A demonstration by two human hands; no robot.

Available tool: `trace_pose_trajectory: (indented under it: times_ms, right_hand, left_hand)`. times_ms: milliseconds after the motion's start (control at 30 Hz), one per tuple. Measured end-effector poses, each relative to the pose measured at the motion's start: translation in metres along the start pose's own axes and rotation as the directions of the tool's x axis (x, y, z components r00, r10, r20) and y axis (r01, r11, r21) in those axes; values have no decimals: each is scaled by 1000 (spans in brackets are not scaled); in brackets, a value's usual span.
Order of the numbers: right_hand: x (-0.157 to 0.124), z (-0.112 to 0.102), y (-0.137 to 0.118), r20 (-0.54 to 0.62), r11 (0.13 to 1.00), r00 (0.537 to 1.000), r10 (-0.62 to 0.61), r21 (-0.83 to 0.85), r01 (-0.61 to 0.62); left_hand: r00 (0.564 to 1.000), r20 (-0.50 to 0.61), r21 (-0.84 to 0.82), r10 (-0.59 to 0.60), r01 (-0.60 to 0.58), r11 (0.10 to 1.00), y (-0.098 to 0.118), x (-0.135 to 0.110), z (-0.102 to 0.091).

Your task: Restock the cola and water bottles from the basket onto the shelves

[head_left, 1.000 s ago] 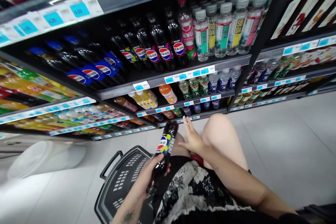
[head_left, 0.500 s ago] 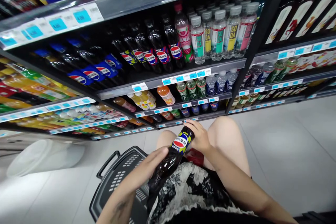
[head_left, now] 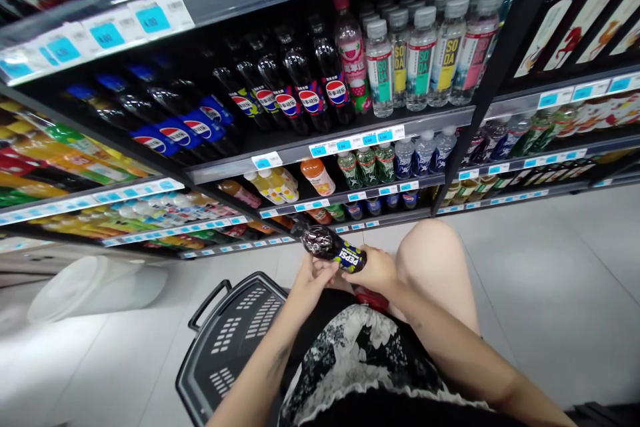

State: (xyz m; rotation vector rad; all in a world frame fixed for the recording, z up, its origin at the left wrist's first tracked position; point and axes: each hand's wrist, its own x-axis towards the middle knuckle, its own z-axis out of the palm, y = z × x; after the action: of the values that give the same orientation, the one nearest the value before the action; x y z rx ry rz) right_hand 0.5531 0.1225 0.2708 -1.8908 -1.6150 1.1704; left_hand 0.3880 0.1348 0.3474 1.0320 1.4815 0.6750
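A dark cola bottle (head_left: 320, 241) with a blue, yellow-green Pepsi label lies tilted above my lap, its cap end pointing up and left toward the shelves. My right hand (head_left: 374, 271) is wrapped round its base end. Under the label and middle of the bottle, my left hand (head_left: 316, 275) grips it with the thumb along the near side. Beside my left forearm on the floor stands a dark grey shopping basket (head_left: 197, 373) with slotted walls and a handle. A red item (head_left: 371, 298) shows partly below my right hand.
Ahead, a shelf (head_left: 280, 155) bears cola bottles (head_left: 287, 87) and clear soda bottles (head_left: 383, 73). Lower shelves hold more drinks, among them an orange bottle (head_left: 317, 177). A translucent bin (head_left: 95, 290) stands on the tiled floor (head_left: 545, 280) at left.
The bottle has been turned: its cap end swung from near my lap to up-left, and the label now shows "PEPSI". My left hand moved up and right along with it.
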Motion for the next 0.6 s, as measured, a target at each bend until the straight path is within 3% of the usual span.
trace_pose_trajectory:
  times_ms: [200, 400, 600]
  right_hand:
    - [-7, 12, -6, 135, 998, 989, 59, -45, -53]
    - [-4, 18, -4, 134, 997, 991, 24, -82, -13]
    - [-3, 13, -1, 154, 992, 980, -126, 1, 127]
  left_hand:
    - [994, -75, 48, 75, -72, 996, -16, 8, -11]
    - [994, -39, 101, 103, -99, 990, -13, 10, -22]
    - [962, -215, 140, 171, -143, 980, -9, 13, -29]
